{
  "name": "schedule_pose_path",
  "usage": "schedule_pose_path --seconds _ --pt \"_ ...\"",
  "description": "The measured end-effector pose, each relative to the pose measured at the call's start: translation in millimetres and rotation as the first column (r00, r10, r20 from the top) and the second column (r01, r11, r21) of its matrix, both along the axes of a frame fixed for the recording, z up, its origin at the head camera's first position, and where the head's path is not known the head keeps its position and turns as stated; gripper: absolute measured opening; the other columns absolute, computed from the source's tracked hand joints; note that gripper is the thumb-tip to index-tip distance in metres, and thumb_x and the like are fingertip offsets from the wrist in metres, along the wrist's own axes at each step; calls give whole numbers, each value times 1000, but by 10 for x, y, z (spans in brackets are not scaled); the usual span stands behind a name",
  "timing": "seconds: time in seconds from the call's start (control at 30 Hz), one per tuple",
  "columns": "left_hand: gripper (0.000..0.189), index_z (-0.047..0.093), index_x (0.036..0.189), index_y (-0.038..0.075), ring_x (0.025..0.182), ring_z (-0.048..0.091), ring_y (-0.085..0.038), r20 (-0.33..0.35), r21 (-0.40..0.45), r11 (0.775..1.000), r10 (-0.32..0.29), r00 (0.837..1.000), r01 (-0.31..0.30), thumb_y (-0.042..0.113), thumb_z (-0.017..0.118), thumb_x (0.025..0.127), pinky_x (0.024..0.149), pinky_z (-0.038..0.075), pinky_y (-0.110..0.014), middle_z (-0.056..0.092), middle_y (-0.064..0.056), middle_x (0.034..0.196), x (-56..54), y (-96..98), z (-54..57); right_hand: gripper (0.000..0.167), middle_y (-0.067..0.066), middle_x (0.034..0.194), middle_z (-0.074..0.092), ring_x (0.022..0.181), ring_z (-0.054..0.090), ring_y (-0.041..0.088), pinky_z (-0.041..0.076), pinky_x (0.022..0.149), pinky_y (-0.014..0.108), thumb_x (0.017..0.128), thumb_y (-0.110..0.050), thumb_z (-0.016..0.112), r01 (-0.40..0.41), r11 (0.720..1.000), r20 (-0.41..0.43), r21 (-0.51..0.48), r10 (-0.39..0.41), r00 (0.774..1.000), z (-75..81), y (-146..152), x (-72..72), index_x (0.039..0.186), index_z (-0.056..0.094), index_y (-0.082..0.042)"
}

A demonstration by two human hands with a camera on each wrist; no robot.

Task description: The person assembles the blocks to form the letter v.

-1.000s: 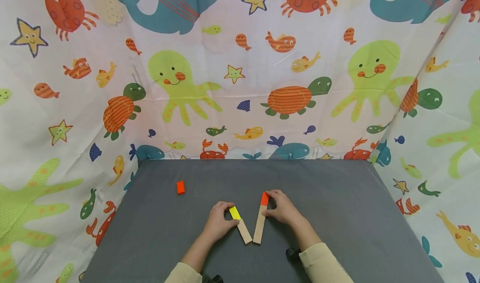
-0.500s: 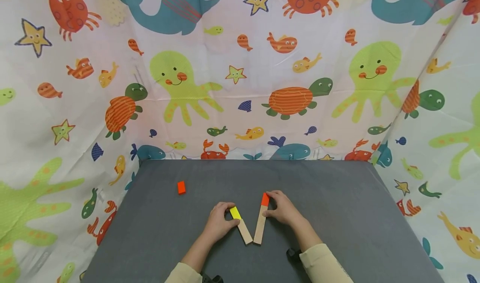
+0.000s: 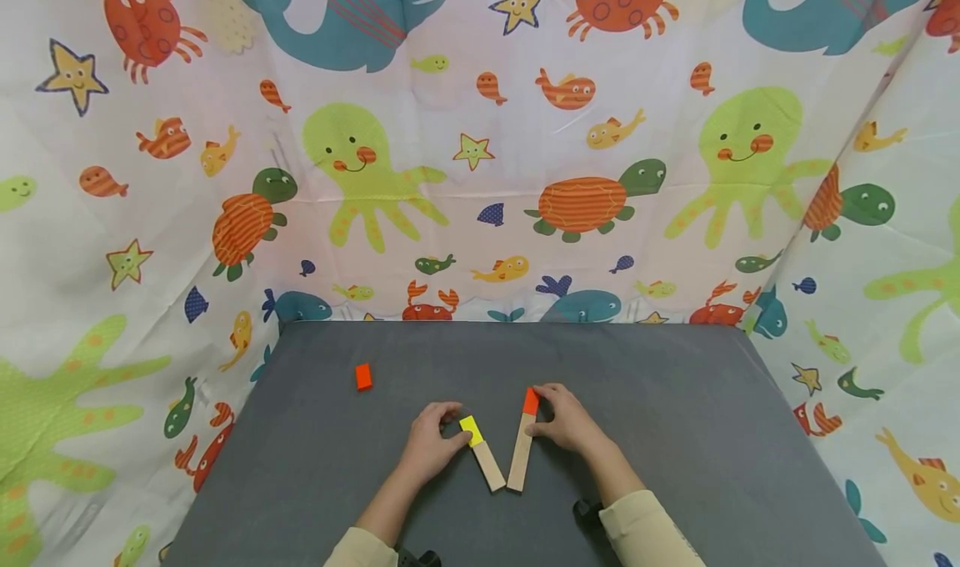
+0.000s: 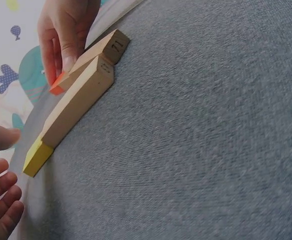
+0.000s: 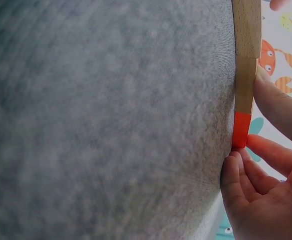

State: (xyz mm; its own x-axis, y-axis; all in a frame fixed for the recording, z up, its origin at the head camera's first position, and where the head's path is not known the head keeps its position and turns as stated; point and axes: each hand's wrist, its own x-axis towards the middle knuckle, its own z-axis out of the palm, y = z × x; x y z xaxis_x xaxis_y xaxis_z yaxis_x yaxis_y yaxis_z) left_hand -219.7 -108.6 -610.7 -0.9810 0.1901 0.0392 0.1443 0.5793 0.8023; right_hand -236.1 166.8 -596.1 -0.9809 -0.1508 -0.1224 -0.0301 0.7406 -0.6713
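Note:
Two pale wooden blocks lie on the grey cloth in a V, their near ends almost meeting: the left wooden block (image 3: 490,467) and the right wooden block (image 3: 518,460). A yellow block (image 4: 37,157) sits against the far end of the left one. An orange block (image 5: 241,130) continues the right one. My left hand (image 3: 429,446) is beside the yellow block; the left wrist view shows its fingers spread and apart from it. My right hand (image 3: 567,421) holds the right row, thumb on the wooden block's side and fingertips at the orange end.
A loose orange block (image 3: 363,377) lies farther back on the left of the grey table (image 3: 675,434). A curtain (image 3: 480,175) printed with sea animals stands behind the table and along both sides. Dark wrist cameras are strapped near both sleeves.
My left hand has let go of the yellow block and drawn slightly left, its fingers opening. The right hand and the blocks hold their places.

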Motion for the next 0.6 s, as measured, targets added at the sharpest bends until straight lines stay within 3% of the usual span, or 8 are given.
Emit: schedule_pose_path --seconds 0.33,0.6 --pt "50 66 128 6 106 62 -27 -61 30 997 76 995 -74 21 82 83 90 52 -44 65 -11 116 -60 -118 51 78 18 148 47 136 45 40 39 110 57 79 -23 88 -3 1000 4 2 3 1000 -11 -5 1 146 52 -6" --pt "51 64 131 5 111 60 -30 -37 69 992 105 994 -102 18 82 84 96 50 -50 65 -12 120 -90 -191 127 78 19 147 48 136 45 41 39 109 58 78 -22 88 -7 1000 -7 3 7 1000 2 4 15 146 52 -4"
